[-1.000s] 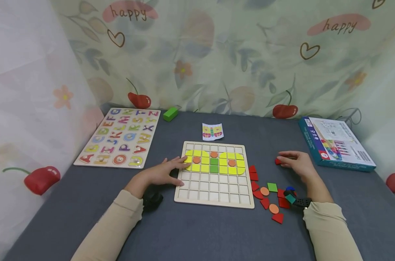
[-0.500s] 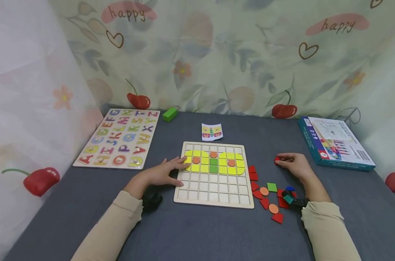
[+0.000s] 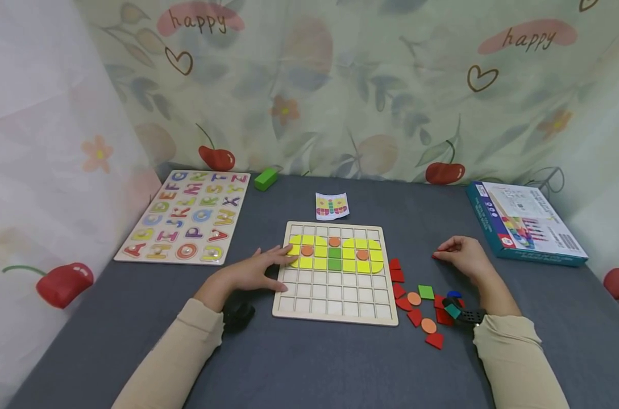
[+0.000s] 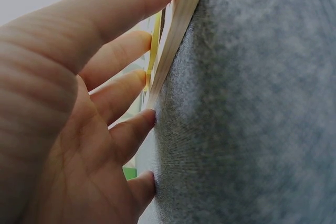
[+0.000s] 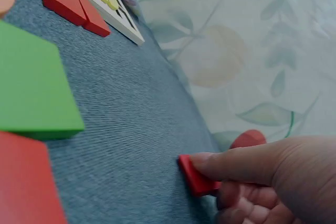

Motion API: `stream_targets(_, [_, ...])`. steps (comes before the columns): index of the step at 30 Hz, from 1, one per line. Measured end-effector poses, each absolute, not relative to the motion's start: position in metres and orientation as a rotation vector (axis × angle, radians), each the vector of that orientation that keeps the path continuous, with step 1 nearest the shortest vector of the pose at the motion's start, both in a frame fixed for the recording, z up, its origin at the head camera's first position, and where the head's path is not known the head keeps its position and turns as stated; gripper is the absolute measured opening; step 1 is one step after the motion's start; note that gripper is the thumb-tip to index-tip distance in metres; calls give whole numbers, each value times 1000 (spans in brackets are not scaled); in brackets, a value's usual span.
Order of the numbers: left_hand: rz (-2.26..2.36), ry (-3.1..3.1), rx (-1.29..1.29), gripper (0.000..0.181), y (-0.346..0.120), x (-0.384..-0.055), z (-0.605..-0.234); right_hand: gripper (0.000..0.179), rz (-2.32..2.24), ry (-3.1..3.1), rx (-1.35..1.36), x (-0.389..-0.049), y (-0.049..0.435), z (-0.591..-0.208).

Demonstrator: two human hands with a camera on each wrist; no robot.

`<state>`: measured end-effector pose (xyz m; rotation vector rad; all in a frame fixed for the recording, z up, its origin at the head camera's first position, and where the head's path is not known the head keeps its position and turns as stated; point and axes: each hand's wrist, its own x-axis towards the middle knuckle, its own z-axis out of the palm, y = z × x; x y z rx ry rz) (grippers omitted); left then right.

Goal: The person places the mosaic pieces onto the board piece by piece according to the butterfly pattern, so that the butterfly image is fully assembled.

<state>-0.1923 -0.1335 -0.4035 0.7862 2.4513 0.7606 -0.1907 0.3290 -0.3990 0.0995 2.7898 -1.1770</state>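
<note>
My left hand rests with spread, fairly straight fingers on the left edge of a wooden grid board. In the left wrist view its fingertips meet the board's rim. Yellow tiles, green squares and orange discs fill part of the upper rows. To the board's right, my right hand pinches a small red tile between thumb and fingers, low over the cloth. Most of that tile is hidden by the fingers in the head view.
Loose red pieces, a green square and orange discs lie between board and right wrist. A butterfly pattern card sits behind the board. An alphabet board, a green block and a box stand farther out.
The right hand has stayed in nearly the same place, its fingers shifting slightly on the red tile, which shows less now. The left hand has not moved on the board.
</note>
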Motion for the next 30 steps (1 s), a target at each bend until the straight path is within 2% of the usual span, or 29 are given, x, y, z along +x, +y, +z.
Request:
stream_targets(15, [760,2453,793,73,-134,-192,-404,24,-1067,2695,19,-185,326,-387])
stream_targets(22, [768,2452,796,73,-134,-192,-404,32,-1226,2543,-128,-183,301,-382])
stream_targets(30, [765,2453,789,73,-133,-193,-404,26,-1271,2448,-275,-176,265,-383])
